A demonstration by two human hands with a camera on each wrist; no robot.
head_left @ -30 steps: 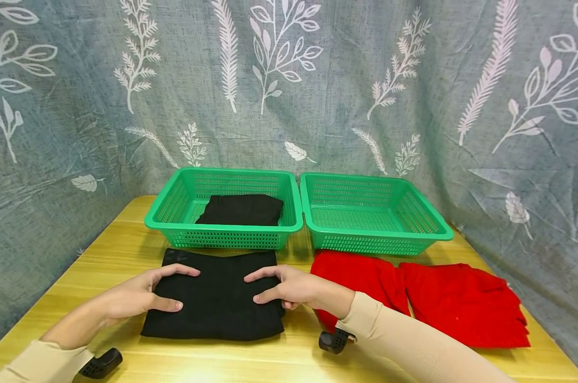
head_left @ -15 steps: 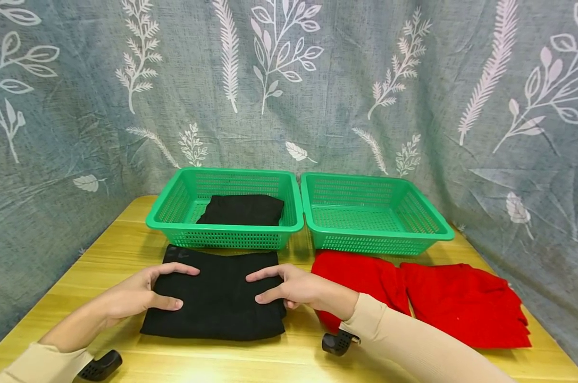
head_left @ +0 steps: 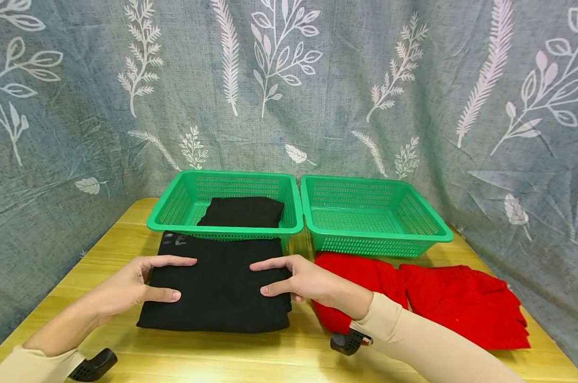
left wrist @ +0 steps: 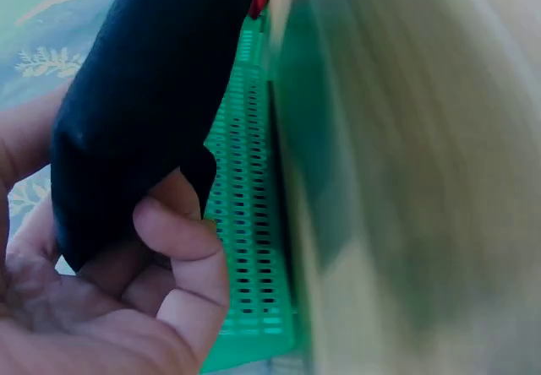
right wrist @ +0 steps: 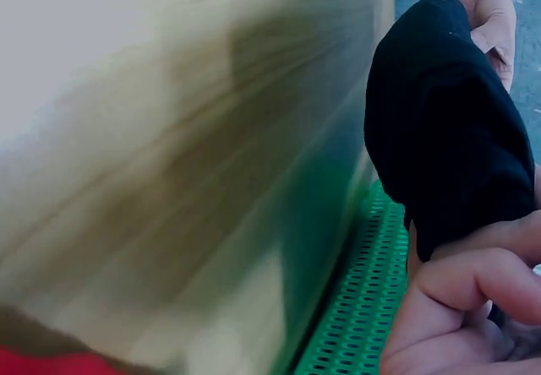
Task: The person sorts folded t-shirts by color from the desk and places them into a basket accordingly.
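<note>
A folded black cloth point(head_left: 222, 287), perhaps a garment, with a small grey mark at its far left corner, is held up off the table between both hands. My left hand point(head_left: 135, 287) grips its left edge, thumb and forefinger on top and the other fingers curled beneath, as the left wrist view shows. On the opposite edge my right hand point(head_left: 308, 282) grips in the same way, its lower fingers tucked under the cloth point(right wrist: 448, 122). The cloth's far edge overlaps the front wall of the left green basket point(head_left: 174, 230). Inside that basket lies another folded black cloth point(head_left: 243, 211).
Right of it stands a second green basket point(head_left: 379, 235), its mesh floor showing. In front of this one, two red folded cloths point(head_left: 360, 266) lie side by side on the wooden table point(head_left: 198, 356), partly behind my right forearm. A patterned grey curtain point(head_left: 336, 96) hangs behind.
Both hands have lifted the folded black cloth from the table and shifted it slightly toward the left basket. The baskets and red cloths stay where they were.
</note>
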